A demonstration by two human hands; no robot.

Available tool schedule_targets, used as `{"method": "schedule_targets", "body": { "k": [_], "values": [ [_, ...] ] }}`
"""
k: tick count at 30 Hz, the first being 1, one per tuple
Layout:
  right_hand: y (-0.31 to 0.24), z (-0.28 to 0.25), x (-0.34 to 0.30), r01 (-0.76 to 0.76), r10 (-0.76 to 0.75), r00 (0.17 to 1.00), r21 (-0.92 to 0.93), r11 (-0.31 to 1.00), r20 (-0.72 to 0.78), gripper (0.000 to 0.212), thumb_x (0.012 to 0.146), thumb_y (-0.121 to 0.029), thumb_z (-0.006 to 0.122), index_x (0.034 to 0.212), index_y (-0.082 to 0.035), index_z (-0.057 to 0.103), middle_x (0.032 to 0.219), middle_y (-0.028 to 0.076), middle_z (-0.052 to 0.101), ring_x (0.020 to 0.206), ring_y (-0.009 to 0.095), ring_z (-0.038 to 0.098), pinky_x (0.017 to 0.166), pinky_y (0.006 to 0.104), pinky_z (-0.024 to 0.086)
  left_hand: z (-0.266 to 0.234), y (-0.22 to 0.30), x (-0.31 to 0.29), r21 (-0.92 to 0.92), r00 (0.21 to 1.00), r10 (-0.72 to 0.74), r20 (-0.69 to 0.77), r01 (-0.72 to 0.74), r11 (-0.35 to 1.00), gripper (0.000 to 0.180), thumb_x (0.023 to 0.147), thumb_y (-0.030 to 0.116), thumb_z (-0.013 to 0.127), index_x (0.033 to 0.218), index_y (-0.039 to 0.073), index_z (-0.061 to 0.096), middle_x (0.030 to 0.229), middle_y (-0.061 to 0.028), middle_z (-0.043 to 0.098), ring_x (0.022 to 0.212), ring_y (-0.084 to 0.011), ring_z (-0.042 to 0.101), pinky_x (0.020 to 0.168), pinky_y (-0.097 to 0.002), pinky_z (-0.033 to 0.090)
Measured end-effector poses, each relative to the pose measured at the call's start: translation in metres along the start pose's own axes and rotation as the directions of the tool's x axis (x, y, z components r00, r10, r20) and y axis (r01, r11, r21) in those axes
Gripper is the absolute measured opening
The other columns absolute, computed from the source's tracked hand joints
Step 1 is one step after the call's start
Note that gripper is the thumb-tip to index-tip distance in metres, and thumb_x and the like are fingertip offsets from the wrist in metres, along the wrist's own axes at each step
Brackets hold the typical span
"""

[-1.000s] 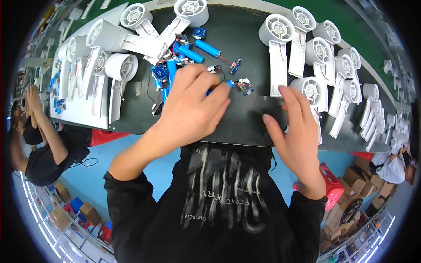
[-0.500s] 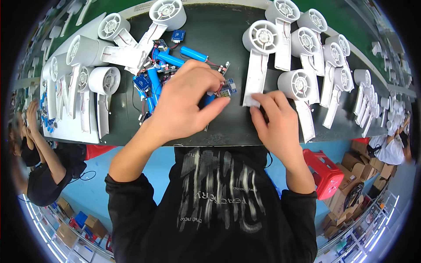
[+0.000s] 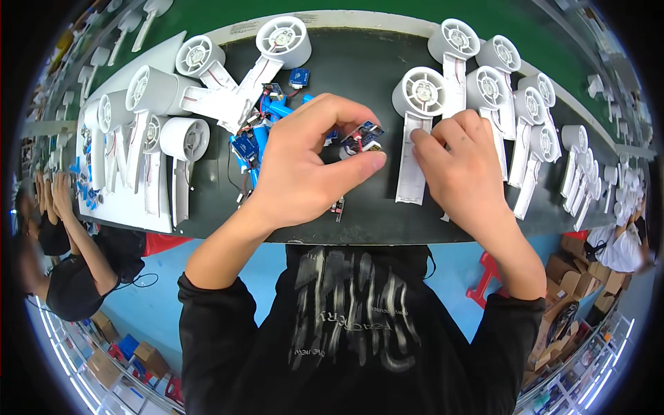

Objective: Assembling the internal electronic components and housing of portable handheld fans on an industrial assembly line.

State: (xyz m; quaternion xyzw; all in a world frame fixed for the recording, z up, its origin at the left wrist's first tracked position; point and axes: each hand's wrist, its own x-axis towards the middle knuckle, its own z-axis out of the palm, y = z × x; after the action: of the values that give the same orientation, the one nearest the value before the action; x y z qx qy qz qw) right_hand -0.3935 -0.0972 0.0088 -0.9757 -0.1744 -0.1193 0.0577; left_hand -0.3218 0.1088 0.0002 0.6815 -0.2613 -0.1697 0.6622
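A small dark circuit board [image 3: 364, 135] with red wires sits between the thumb and fingers of my left hand [image 3: 304, 162], raised above the table. Part of what lies under the board is hidden by the thumb. My right hand [image 3: 467, 162] is closed, its bent fingertips on the upper right edge of a white fan housing's open handle [image 3: 411, 176]. The round fan head [image 3: 423, 93] of that housing points away from me. Left of my left hand lies a pile of blue cylindrical batteries [image 3: 260, 137] and blue boards [image 3: 244, 146] with wires.
Several white fan housings [image 3: 530, 105] stand in rows on the right of the dark table [image 3: 346, 62]. More fan housings [image 3: 185, 138] are at the left, some over a white board [image 3: 149, 216]. A red stool [image 3: 485, 280] stands below. Another person's arms [image 3: 69, 211] show at far left.
The whole view has shifted. My left hand has lifted the circuit board from beside the pile. My right hand has gone up the handle towards the fan head, and the housing is slightly nearer.
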Motion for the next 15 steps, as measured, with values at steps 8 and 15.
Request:
{"method": "schedule_targets", "body": {
  "k": [8,15],
  "values": [
    [0.007,0.01,0.018,0.006,0.007,0.988,0.084,0.996,-0.155,0.017,0.068,-0.006,0.073,0.079,-0.004,0.06,0.064,0.005,0.054,0.064,0.023,0.05,0.058,0.0349,0.039,0.006,0.007,0.007,-0.426,0.95,-0.306,0.057,0.301,0.853,0.021,0.08,0.001,0.068,0.099,0.0,0.059,0.086,-0.0032,0.06,0.079,-0.0061,0.055,0.067,-0.0199,0.045],
    [0.008,0.011,0.021,0.03,-0.02,0.989,0.067,0.997,-0.148,0.013,0.068,-0.003,0.069,0.077,-0.004,0.059,0.063,0.005,0.054,0.063,0.023,0.049,0.058,0.0352,0.039,0.0,-0.007,0.008,0.24,0.984,0.115,-0.135,-0.08,0.967,0.02,0.081,0.002,0.067,0.1,0.0,0.06,0.088,-0.0041,0.061,0.078,-0.007,0.055,0.066,-0.0197,0.044]
  ]
}}
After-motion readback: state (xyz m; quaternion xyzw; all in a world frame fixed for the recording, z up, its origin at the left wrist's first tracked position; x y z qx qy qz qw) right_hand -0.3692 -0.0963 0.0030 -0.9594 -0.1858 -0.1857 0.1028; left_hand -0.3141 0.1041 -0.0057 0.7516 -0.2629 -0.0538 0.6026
